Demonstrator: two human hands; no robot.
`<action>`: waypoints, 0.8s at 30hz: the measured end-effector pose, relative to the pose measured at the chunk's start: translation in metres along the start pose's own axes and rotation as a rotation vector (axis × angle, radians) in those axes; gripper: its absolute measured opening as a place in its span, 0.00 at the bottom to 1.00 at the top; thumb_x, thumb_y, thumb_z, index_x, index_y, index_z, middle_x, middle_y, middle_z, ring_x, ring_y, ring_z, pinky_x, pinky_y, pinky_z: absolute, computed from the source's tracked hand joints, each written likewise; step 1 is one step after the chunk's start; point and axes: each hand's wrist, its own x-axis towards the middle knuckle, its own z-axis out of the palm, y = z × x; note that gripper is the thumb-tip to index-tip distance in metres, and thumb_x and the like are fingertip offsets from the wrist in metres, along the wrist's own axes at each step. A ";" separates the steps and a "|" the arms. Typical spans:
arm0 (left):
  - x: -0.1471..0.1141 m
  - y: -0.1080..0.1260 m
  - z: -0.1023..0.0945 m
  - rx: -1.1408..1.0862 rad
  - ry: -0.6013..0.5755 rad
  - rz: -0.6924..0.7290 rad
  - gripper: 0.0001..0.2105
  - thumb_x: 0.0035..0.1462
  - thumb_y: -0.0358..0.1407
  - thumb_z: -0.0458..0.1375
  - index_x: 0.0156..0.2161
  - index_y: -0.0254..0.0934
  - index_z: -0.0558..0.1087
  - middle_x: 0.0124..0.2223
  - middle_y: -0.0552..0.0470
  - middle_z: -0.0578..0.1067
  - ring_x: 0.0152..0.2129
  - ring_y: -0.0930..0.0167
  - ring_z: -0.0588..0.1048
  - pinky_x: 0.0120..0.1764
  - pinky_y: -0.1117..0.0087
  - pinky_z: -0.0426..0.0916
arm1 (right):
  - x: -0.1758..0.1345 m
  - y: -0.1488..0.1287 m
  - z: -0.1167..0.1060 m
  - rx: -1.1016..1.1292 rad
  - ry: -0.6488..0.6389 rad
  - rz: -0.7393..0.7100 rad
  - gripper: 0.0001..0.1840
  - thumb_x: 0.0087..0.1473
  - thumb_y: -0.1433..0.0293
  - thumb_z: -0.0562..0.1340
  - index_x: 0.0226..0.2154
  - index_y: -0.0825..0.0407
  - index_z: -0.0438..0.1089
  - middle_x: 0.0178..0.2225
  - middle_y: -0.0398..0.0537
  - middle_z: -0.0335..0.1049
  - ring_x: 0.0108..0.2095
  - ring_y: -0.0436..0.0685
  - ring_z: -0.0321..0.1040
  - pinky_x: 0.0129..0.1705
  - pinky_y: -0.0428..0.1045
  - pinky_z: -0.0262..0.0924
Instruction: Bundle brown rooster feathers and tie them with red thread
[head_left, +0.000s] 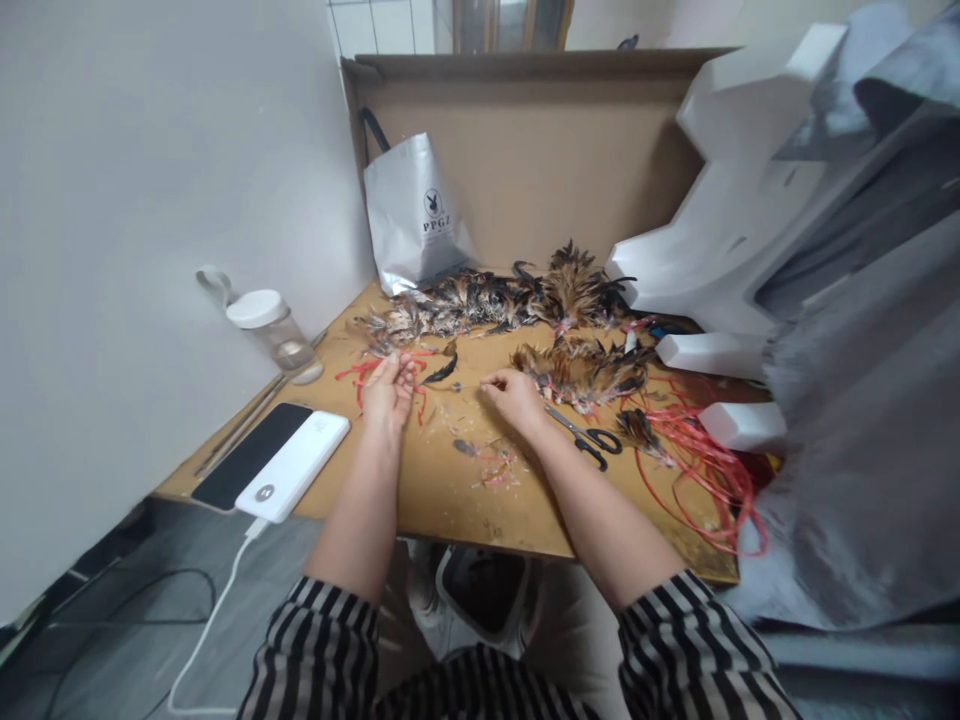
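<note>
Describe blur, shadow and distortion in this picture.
Head view: edges stretched, the gray cloth at right smeared; head view: soft shadow at right on the brown panel; head view: fine detail on the feathers softened, lettering on the silver bag legible.

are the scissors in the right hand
No, the scissors lie on the table beside the right forearm.

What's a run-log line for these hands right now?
left hand: by dark feather, hold unclear | right hand: near brown feathers, hold unclear | scissors: on table, near right hand | red strips: by left hand
</note>
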 end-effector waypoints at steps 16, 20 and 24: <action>-0.021 -0.019 0.014 0.267 -0.143 -0.198 0.04 0.46 0.29 0.60 0.31 0.30 0.71 0.26 0.50 0.75 0.20 0.80 0.71 0.23 0.82 0.63 | 0.033 -0.022 0.041 -0.294 -0.174 0.044 0.02 0.36 0.76 0.62 0.17 0.56 0.70 0.21 0.55 0.70 0.25 0.58 0.67 0.28 0.49 0.56; -0.021 -0.023 0.013 0.282 -0.172 -0.239 0.04 0.46 0.29 0.60 0.31 0.29 0.72 0.27 0.49 0.75 0.20 0.80 0.71 0.23 0.82 0.63 | 0.025 -0.005 0.025 0.389 -0.173 0.203 0.10 0.37 0.65 0.62 0.14 0.55 0.66 0.11 0.42 0.60 0.14 0.47 0.54 0.19 0.44 0.48; -0.023 -0.030 0.011 0.317 -0.241 -0.365 0.05 0.47 0.27 0.59 0.32 0.28 0.72 0.28 0.47 0.76 0.20 0.79 0.72 0.21 0.82 0.63 | 0.017 -0.003 0.022 0.945 -0.094 0.347 0.15 0.31 0.61 0.65 0.21 0.55 0.67 0.13 0.38 0.61 0.14 0.44 0.51 0.17 0.42 0.44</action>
